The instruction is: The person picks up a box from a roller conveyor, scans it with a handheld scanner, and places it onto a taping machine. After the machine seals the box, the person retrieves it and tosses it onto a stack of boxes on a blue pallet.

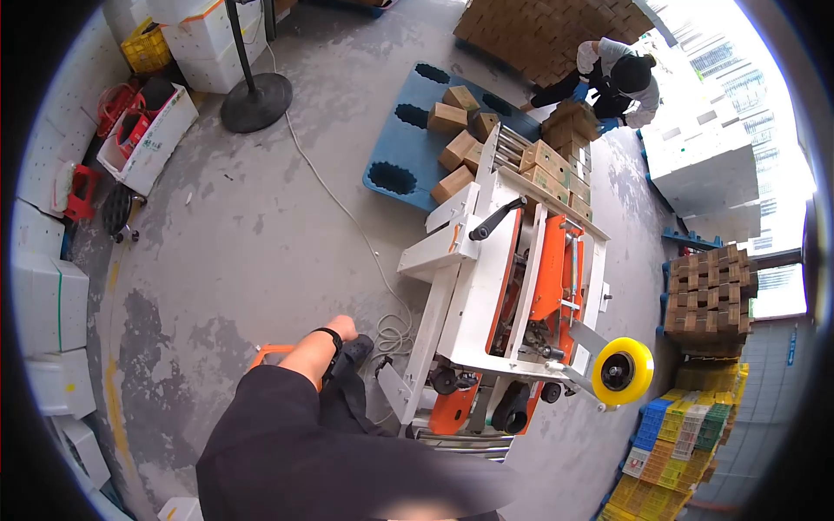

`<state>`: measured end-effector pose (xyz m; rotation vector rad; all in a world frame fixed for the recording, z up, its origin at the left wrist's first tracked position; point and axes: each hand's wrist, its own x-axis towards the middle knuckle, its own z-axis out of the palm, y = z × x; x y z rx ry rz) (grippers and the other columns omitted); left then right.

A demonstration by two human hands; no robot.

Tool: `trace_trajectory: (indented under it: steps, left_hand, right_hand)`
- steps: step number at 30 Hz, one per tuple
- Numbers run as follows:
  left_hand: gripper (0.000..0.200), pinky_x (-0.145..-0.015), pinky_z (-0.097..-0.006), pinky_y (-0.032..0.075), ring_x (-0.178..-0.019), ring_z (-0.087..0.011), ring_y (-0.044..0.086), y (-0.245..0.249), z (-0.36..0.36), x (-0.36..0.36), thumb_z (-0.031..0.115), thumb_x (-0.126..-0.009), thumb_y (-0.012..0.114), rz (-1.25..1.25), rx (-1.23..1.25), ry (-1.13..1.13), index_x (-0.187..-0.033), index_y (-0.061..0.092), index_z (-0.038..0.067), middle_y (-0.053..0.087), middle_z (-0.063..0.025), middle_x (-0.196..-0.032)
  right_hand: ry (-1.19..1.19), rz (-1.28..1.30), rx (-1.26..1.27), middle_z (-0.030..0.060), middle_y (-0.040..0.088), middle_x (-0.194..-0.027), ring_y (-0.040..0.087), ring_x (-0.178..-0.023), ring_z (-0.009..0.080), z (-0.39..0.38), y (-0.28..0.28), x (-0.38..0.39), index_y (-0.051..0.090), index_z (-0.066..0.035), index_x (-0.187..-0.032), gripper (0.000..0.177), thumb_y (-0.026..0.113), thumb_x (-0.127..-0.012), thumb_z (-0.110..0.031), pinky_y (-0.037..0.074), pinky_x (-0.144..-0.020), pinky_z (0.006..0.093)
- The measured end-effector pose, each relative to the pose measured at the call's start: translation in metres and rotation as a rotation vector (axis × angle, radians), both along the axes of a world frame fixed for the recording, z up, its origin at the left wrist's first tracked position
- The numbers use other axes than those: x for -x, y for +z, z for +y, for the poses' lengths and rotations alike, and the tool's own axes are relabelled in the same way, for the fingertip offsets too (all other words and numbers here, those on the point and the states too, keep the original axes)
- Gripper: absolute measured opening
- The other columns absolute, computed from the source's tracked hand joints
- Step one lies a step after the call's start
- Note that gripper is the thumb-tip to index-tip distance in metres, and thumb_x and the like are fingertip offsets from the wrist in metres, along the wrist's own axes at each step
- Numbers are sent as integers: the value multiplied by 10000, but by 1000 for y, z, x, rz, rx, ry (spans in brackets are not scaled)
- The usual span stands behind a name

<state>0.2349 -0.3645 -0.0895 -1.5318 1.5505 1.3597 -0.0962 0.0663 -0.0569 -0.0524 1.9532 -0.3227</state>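
My left hand (344, 327) is beside my dark trouser leg, with a black band (333, 339) round the wrist. Its fingers are turned away from view, so what they hold, if anything, is hidden. Only a dark sleeve and a blurred patch of skin at the bottom edge show on my right side; the right hand itself is out of sight. Just ahead to the right stands a white and orange carton-sealing machine (465, 300), with a black crank handle (498, 219) and a yellow tape roll (622, 371). Cartons (546, 161) sit at its far end.
A blue pallet (395, 148) bears several loose cartons. Beyond the machine a co-worker (627, 74) in blue gloves bends over cartons. A cable (334, 195) crosses the floor from a round black stand base (256, 102). Stacked crates (682, 434) stand right, white foam boxes (48, 300) left.
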Motion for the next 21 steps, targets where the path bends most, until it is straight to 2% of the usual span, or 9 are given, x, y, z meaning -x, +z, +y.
trace_trajectory:
  steps: [4, 6, 7, 9, 12, 13, 16, 17, 21]
  left_hand:
    - [323, -806, -378, 472, -985, -289, 578, -62, 39, -22, 230, -682, 575, -61, 54, -223, -945, 664, 64, 609, -160, -1034]
    - [330, -814, -375, 469, -998, -289, 572, -49, 47, -27, 239, -689, 567, -38, 26, -387, -957, 664, 73, 607, -150, -1046]
    - [334, -819, -374, 466, -1002, -287, 570, -57, 51, -28, 244, -690, 566, -50, 23, -370, -960, 662, 72, 605, -147, -1051]
    - [343, -830, -372, 462, -1008, -283, 567, -75, 63, -29, 253, -692, 563, -76, 8, -336, -966, 659, 70, 602, -141, -1062]
    - [346, -838, -369, 458, -1018, -286, 561, -23, 48, -17, 259, -696, 564, -62, -40, -317, -967, 656, 65, 602, -147, -1057]
    - [364, -855, -388, 443, -1043, -284, 550, -31, 48, -12, 262, -713, 556, -70, -29, -358, -1013, 643, 77, 586, -141, -1103]
    - [395, -881, -405, 422, -1067, -275, 538, 11, 33, 11, 272, -724, 552, -133, -240, -366, -1067, 623, 88, 561, -128, -1161]
    - [538, -908, -393, 403, -1102, -272, 513, 2, 31, 17, 388, -722, 564, -148, -309, -381, -1168, 560, 85, 521, -128, -1221]
    - [538, -900, -387, 415, -1085, -274, 526, 27, 36, 52, 379, -721, 572, -171, -169, -458, -1155, 562, 63, 531, -134, -1205]
  right_hand:
    - [-78, 27, 47, 122, 630, -815, 611, -668, 167, 21, -35, -8, 517, 43, -1083, 397, 645, -720, -53, 487, -594, 267]
    - [13, 110, 38, 123, 634, -831, 611, -679, 165, 31, -37, -16, 534, 42, -1072, 374, 642, -727, -49, 488, -615, 265]
    - [53, 133, -35, 122, 637, -845, 609, -708, 155, 14, -11, -28, 554, 41, -1059, 349, 639, -732, -46, 486, -648, 261]
    - [-92, 94, 24, 121, 636, -848, 608, -724, 152, 29, -22, -34, 552, 44, -1064, 363, 646, -728, -56, 485, -659, 262]
    - [-111, 68, 46, 116, 633, -850, 602, -744, 142, 42, -30, -43, 539, 51, -1082, 383, 632, -735, -81, 480, -670, 260]
    - [-75, 84, 47, 114, 633, -849, 601, -739, 142, 40, -27, -48, 536, 52, -1086, 383, 624, -739, -84, 480, -666, 260]
    - [-91, 78, 109, 109, 631, -828, 598, -701, 139, 32, -13, -58, 532, 52, -1088, 376, 605, -749, -93, 479, -637, 256]
    - [-102, 71, 137, 108, 630, -824, 597, -689, 139, 42, -28, -55, 535, 51, -1082, 367, 604, -750, -90, 479, -628, 255]
    - [-255, 75, 235, 102, 626, -795, 596, -644, 138, 65, -40, -63, 537, 44, -1066, 339, 594, -753, -72, 477, -584, 248]
